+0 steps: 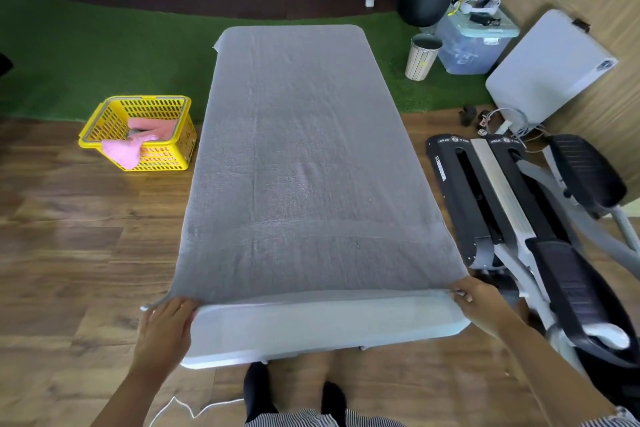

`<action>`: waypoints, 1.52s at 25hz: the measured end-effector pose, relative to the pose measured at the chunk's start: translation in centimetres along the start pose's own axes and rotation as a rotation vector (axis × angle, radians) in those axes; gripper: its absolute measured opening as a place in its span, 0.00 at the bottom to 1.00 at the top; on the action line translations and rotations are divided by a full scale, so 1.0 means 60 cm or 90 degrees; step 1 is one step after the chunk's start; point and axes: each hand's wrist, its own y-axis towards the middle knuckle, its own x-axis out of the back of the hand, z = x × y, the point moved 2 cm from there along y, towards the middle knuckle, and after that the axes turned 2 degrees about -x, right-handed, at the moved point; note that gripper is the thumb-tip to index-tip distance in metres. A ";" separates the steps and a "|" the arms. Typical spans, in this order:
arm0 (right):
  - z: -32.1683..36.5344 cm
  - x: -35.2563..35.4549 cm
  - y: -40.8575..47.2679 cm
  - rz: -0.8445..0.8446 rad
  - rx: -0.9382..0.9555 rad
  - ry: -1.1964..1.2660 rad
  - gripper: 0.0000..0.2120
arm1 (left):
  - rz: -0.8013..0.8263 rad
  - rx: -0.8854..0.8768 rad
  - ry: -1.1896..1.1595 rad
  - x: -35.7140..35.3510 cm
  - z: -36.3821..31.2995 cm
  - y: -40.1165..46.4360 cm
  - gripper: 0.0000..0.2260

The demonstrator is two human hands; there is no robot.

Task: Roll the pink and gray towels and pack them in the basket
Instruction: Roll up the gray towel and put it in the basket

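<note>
We're at the start of the gray towel (304, 156) roll: it lies flat along the table (325, 333), stretching away from our grip. Left hand (166, 326) and right hand (479, 298) each pinch a near corner. Pink towel (138, 142) is already in the yellow basket (114, 121), forward-left of the left hand, one end hanging over the rim. Next: tuck the near edge over evenly and roll away from us, keeping both sides square.

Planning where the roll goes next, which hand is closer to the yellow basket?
Left. The left hand grips the gray towel's near-left corner, below the yellow basket; the right hand holds the opposite corner.
</note>
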 end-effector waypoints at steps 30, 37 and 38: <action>-0.039 -0.048 -0.040 -0.107 0.079 -0.012 0.13 | -0.040 -0.009 -0.011 0.005 -0.027 -0.045 0.16; -0.025 -0.044 -0.042 -0.160 0.146 -0.025 0.17 | -0.057 0.013 0.011 0.011 -0.033 -0.040 0.14; -0.026 -0.043 -0.043 -0.157 0.142 -0.012 0.17 | -0.041 0.020 0.019 0.015 -0.033 -0.041 0.16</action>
